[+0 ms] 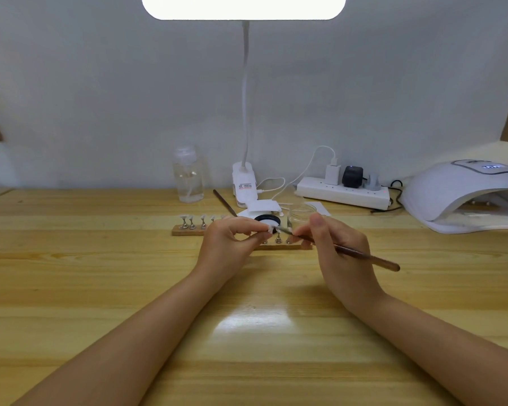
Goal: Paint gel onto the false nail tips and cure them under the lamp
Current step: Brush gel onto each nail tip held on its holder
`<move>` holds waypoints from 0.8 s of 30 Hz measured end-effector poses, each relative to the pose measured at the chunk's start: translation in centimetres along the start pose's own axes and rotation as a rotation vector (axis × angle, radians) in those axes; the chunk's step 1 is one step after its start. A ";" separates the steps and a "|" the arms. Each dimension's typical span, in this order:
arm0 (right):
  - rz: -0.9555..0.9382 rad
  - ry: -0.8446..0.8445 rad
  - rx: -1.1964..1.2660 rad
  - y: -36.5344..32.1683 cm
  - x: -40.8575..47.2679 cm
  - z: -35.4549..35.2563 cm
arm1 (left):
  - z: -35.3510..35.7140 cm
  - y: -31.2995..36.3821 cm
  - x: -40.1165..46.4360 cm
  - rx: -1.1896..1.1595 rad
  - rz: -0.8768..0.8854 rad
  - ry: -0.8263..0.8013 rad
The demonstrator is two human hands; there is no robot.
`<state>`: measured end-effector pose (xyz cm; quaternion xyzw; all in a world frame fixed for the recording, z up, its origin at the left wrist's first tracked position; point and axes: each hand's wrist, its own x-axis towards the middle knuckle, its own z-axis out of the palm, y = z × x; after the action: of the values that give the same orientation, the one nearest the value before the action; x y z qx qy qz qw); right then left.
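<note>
Wooden table (100, 288): both forearms rest on it, hands close together above the wooden nail stand (188, 230).
Left hand (230, 244): fingers curled, pinching a false nail tip (268, 228) on its small holder, just in front of the stand.
Right hand (339, 253): grips a brown-handled brush (364, 255), bristle end touching the held tip.
Nail stand: further tips on metal holders (191, 222) at its left end.
Behind the stand: black-rimmed gel pot (267, 219), clear jar (302, 213), spare brush (224, 202).
Farther behind: pump bottle (187, 174), clip desk lamp (244, 183), power strip (343, 193).
Far right of the stand: white curing lamp (464, 194), display lit.
</note>
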<state>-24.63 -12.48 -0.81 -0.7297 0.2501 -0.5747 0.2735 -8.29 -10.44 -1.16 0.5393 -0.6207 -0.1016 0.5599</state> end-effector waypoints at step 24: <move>0.037 -0.029 0.013 0.1 -0.1 0.2 | -0.1 0.5 -0.1 0.026 -0.009 -0.012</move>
<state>-24.50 -12.52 -1.00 -0.7315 0.2560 -0.5603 0.2924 -8.50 -10.17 -0.85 0.5486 -0.6230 -0.0991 0.5487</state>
